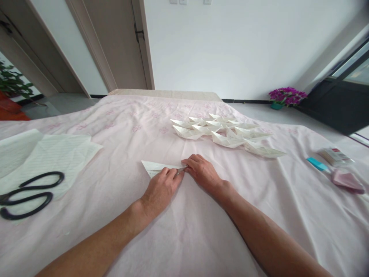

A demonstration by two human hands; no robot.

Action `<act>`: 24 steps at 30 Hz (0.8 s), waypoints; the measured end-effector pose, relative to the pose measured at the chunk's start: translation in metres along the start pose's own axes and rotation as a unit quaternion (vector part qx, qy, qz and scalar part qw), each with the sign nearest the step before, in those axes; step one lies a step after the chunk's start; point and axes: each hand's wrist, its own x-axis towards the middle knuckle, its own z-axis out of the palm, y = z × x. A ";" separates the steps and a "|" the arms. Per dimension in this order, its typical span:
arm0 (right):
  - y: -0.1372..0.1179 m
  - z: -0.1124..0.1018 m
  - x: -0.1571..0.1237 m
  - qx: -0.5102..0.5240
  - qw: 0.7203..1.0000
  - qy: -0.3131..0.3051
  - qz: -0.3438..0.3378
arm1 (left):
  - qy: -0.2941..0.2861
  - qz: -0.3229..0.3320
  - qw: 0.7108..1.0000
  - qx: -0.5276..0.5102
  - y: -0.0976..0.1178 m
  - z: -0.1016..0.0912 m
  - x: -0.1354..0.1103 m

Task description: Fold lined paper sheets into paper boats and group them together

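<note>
A folded piece of paper [154, 166] lies on the pink cloth in front of me, its pointed left end showing. My left hand [163, 188] is closed on its near edge, fingers pressed on the fold. At the paper's right end, my right hand [201, 172] pinches it, fingertips close to those of the left. Both hands partly hide the paper. Beyond them, several folded paper boats [227, 137] stand grouped in rows on the cloth.
Lined paper sheets [66, 148] lie at left with black-handled scissors [31, 192] on them. To the right are a blue item [317, 164], a clear-wrapped pack [336, 156] and a pink item [347, 181]. The pink cloth [196, 238] has wrinkles.
</note>
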 end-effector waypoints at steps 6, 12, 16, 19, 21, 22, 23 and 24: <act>-0.008 0.000 0.003 0.001 0.998 -0.004 0.059 | -0.020 -0.006 1.000 0.004 0.003 -0.001 0.001; -0.005 0.000 0.003 0.028 0.997 0.005 0.066 | -0.005 -0.018 1.000 -0.008 0.004 0.000 0.000; -0.003 0.001 -0.002 0.059 0.997 0.041 0.035 | 0.013 -0.027 1.000 -0.001 0.004 0.000 0.000; -0.004 0.001 -0.005 0.090 0.994 0.055 0.011 | 0.019 -0.034 0.999 -0.001 0.006 -0.003 0.003; -0.004 0.000 -0.006 0.104 0.993 0.060 0.008 | 0.021 -0.044 0.999 -0.001 0.008 -0.003 0.004; -0.005 0.000 -0.007 0.108 0.992 0.062 0.009 | 0.025 -0.047 0.999 0.000 0.009 -0.003 0.004; -0.005 -0.001 -0.007 0.108 0.992 0.062 0.009 | 0.032 -0.049 0.998 0.001 0.010 -0.002 0.004; -0.005 -0.001 -0.007 0.106 0.992 0.062 0.008 | 0.044 -0.050 0.998 0.002 0.011 -0.001 0.004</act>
